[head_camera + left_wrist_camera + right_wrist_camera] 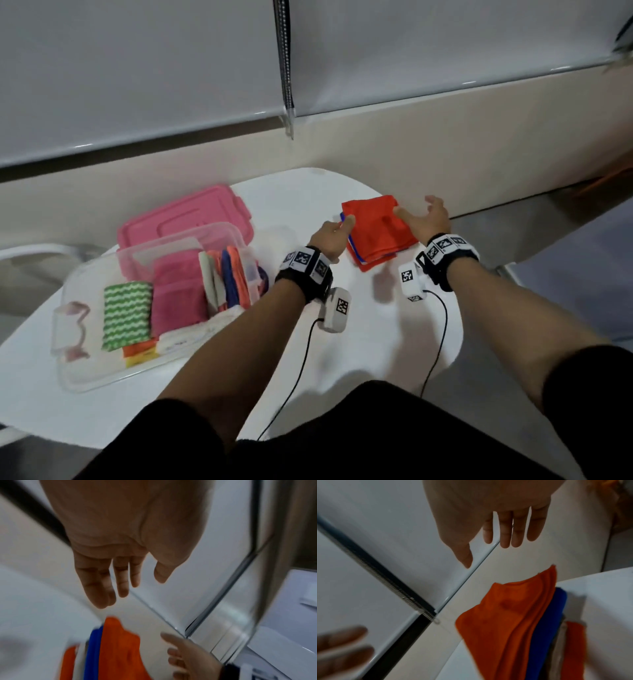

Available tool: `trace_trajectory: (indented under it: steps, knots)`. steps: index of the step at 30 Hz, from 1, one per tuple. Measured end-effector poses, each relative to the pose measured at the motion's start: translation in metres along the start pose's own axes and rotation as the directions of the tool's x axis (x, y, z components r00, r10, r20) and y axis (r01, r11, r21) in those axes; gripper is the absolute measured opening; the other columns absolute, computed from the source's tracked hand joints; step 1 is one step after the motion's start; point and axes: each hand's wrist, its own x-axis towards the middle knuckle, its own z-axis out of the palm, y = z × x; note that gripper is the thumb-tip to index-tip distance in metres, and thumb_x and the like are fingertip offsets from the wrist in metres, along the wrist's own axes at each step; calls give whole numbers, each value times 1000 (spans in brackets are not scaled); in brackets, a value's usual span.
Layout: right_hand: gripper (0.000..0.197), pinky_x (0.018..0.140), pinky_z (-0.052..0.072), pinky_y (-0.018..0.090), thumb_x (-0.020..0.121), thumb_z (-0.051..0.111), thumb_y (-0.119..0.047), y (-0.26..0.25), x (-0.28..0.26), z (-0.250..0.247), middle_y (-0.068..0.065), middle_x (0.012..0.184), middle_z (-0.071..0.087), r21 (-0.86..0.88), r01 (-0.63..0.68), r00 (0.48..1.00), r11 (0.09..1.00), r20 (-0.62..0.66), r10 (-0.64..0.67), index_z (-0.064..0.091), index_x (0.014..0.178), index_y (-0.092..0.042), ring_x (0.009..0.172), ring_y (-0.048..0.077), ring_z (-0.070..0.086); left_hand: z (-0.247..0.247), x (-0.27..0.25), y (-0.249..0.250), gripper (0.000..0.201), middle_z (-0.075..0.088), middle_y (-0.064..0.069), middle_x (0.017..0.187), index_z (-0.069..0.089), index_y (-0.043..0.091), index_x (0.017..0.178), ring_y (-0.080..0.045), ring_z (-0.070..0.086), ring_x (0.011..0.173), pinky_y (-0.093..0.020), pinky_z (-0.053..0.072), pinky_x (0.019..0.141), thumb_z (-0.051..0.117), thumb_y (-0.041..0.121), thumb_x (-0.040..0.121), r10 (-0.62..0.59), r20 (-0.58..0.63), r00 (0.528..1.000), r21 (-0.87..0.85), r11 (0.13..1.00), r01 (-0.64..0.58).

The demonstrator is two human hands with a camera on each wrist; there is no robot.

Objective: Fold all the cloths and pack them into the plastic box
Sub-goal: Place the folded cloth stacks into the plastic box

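Observation:
A stack of folded cloths [373, 229], orange on top with blue and white layers below, lies on the white table [376, 329] at the far right. My left hand [342, 226] is at the stack's left edge and my right hand [419, 212] at its right corner. In the left wrist view my left hand [120, 582] has straight fingers above the orange cloth [118, 649], holding nothing. In the right wrist view my right hand [488, 545] is likewise spread above the orange cloth [505, 622]. The clear plastic box [85, 380] at the left holds several folded cloths.
Inside the box are a green-and-white zigzag cloth [127, 313], a pink cloth [178, 294] and upright folded ones. A pink lid [185, 219] lies behind the box. Just past the table stands the wall with window blinds [137, 68]. A white chair arm [34, 250] shows at the left.

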Motion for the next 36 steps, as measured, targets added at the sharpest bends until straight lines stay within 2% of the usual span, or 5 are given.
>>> trace_trajectory:
  steps: [6,12,16,25,36]
  knots:
    - [107,89,43,16,73,83,-45,7,59,15,2,150,38,14,-110,902,994,420,94,22,153,-10,130,19,47,39,40,-31,132,44,-9,146,35,12,147,-28,51,122,-45,48,100,44,96,45,-268,-45,962,-223,942,252]
    - [76,83,45,25,65,83,-56,17,66,39,-6,117,64,-132,35,753,991,655,61,57,132,-29,100,16,63,49,85,-50,152,39,-6,152,21,16,153,-27,45,133,-48,42,106,61,98,32,-327,-14,945,-285,907,309]
    - [66,88,42,27,76,79,-50,25,34,47,-2,117,63,-146,137,693,980,721,11,57,133,-24,103,17,59,67,87,-57,122,65,-3,124,50,21,136,-26,65,107,-45,52,96,83,77,33,-303,-9,953,-400,875,274]
    - [51,90,56,38,69,87,-15,106,-87,37,7,110,73,124,-373,584,919,802,128,66,116,-20,99,22,70,74,-3,-115,94,74,-7,105,65,14,120,-28,71,95,-43,56,88,97,39,35,-331,224,917,-419,816,397]
    - [18,66,59,29,90,56,-5,24,-143,14,13,92,74,393,-513,548,763,834,-61,67,105,-8,75,22,73,21,-81,-68,58,67,-19,120,66,6,120,-35,63,112,-48,47,103,84,19,66,83,83,993,-604,797,-16]
